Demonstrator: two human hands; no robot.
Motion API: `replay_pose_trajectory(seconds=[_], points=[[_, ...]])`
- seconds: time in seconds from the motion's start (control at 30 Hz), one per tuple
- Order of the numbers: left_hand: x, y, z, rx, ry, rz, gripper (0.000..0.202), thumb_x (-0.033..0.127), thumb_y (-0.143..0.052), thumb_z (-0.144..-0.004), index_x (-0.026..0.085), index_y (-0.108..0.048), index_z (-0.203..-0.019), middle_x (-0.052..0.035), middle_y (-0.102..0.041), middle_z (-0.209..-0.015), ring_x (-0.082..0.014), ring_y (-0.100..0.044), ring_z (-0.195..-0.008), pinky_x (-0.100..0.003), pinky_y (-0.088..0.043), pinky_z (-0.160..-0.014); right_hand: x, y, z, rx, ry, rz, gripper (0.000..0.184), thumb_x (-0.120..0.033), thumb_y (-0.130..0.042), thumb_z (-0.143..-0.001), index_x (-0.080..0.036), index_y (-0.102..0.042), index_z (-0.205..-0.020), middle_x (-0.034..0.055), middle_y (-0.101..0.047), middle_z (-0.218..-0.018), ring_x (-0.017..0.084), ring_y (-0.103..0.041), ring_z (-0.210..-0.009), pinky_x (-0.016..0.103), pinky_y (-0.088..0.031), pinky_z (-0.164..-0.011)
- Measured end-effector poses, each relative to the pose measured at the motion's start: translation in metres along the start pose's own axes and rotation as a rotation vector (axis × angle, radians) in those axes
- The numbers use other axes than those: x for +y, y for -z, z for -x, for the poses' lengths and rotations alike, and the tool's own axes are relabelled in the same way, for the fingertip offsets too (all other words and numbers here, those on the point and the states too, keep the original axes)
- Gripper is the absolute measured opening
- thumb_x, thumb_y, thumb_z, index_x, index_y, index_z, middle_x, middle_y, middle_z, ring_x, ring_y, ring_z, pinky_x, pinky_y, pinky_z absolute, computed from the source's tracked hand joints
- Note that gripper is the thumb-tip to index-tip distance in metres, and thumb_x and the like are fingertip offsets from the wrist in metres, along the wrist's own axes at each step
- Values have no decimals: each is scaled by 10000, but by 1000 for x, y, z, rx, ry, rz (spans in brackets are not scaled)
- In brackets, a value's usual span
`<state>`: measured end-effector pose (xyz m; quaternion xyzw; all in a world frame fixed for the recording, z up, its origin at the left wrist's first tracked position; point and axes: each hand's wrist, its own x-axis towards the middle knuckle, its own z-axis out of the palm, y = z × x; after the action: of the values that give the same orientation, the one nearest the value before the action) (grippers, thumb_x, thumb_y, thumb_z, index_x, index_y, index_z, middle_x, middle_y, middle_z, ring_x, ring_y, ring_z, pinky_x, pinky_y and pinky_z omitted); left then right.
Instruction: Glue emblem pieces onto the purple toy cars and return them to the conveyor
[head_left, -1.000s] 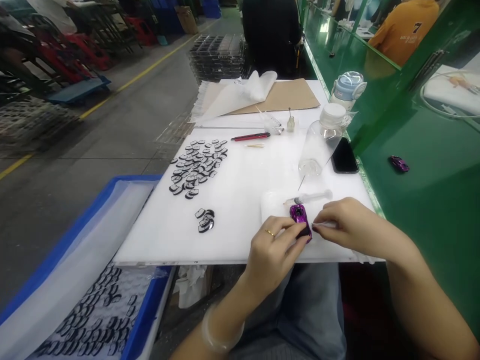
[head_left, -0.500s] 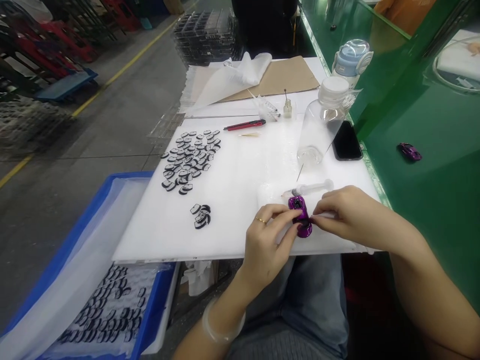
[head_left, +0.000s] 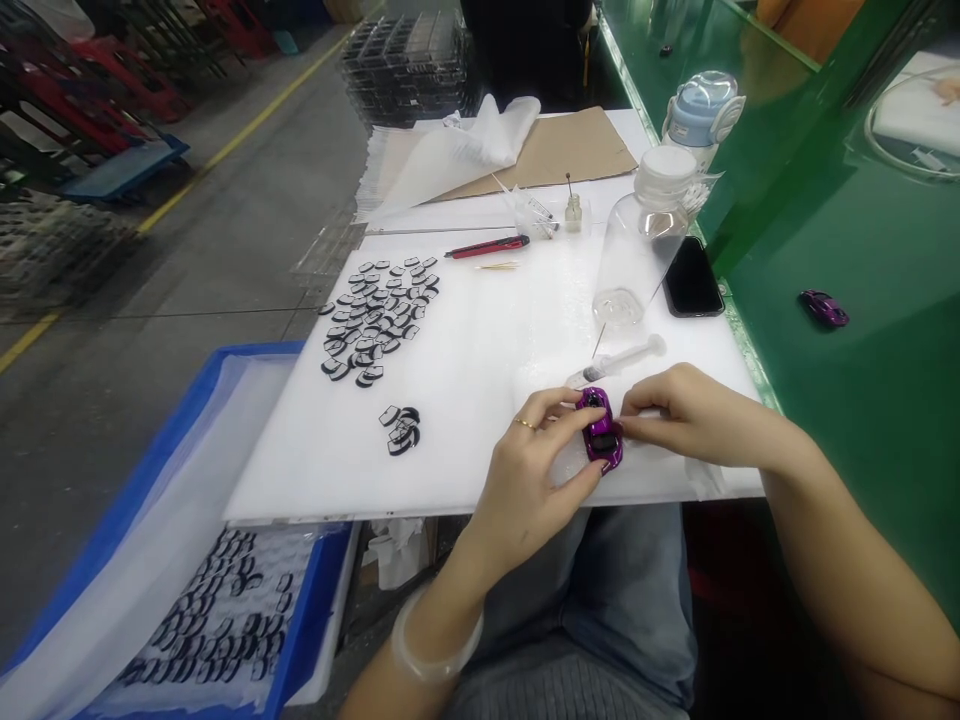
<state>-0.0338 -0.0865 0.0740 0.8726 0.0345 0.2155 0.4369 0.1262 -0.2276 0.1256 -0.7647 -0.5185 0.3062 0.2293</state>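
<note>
Currently grasps car point(head_left: 602, 441) between thumb and fingers of left hand point(head_left: 525, 475), at about five o'clock on table point(head_left: 465, 440). With right hand point(head_left: 679, 412), apparently works at its three o'clock side; cannot tell if pinching anything. Probably calls next for steady hold and fine touch.

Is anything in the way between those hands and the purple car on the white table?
Nothing visible. The left hand holds the purple car, and the right hand has its fingertips at the car's right edge. The syringe lies just beyond the car, not between.
</note>
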Motion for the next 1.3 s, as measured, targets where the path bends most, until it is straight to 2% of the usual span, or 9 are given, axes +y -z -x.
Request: replay_pose_trajectory(seconds=[0.1,0.27,0.5,0.57,0.67,0.73,0.8,0.97,1.3], points=[[0,1,1,9,-8,4,360,172,-701,-839,194,-653,-1195,-93,-559,-1234,-206,-611,-1071,-378,-533,-978,4,-1,-3,33,-39,-29,396,-378,-520,-911,-160,-580,-585,-32,-433,-491,85,-315,-485,253,-232,-479],[-1,-1,1,24,-16,20,356,165,-715,-834,182,-664,-1186,-92,-566,-1222,-197,-617,-1066,-357,-538,-970,0,-5,-2,62,-61,-16,360,-384,-542,-897,-165,-631,-626,-28,-459,-487,88,-321,-475,255,-241,-477],[-4,-1,1,31,-36,25,361,181,-726,-837,201,-667,-1193,-88,-578,-1211,-207,-616,-1087,-378,-544,-969,0,-8,-4,94,86,141,321,-260,-517,-928,-156,-552,-626,1,-516,-554,94,-388,-498,269,-255,-527],[-6,-1,1,26,-36,25,374,187,-734,-833,211,-664,-1199,-87,-576,-1219,-210,-619,-1079,-390,-548,-962,6,-4,-4,63,137,72,297,-274,-517,-930,-155,-597,-670,9,-555,-592,104,-430,-523,266,-285,-536],[-8,-1,2,26,-40,24,389,201,-749,-823,220,-663,-1202,-86,-576,-1225,-216,-617,-1085,-403,-548,-965,13,2,-4,16,161,-167,196,-299,-580,-901,-162,-687,-809,26,-671,-734,138,-566,-650,261,-396,-609],[-8,-1,2,31,-42,26,387,211,-755,-820,215,-667,-1197,-87,-581,-1217,-221,-612,-1107,-400,-547,-970,11,1,-3,56,153,-332,136,-287,-640,-862,-165,-698,-856,31,-707,-815,157,-618,-735,265,-446,-670],[-7,-1,2,34,-34,31,386,216,-760,-816,213,-669,-1191,-86,-585,-1213,-230,-603,-1139,-398,-545,-978,6,-4,-3,121,140,-413,101,-263,-675,-827,-162,-681,-820,24,-699,-785,152,-616,-709,261,-449,-654],[-6,-1,1,32,-11,40,378,180,-754,-812,224,-667,-1177,-76,-591,-1198,-232,-603,-1144,-408,-547,-986,-9,-23,-7,262,79,-219,120,-199,-650,-790,-169,-595,-687,-21,-600,-641,109,-500,-582,247,-359,-586],[-6,-1,1,38,-7,56,376,190,-749,-824,214,-668,-1190,-85,-597,-1174,-230,-602,-1147,-419,-539,-1004,-4,-2,-7,108,-103,-202,155,-293,-611,-742,-177,-581,-644,-20,-544,-607,115,-439,-566,261,-320,-559]])
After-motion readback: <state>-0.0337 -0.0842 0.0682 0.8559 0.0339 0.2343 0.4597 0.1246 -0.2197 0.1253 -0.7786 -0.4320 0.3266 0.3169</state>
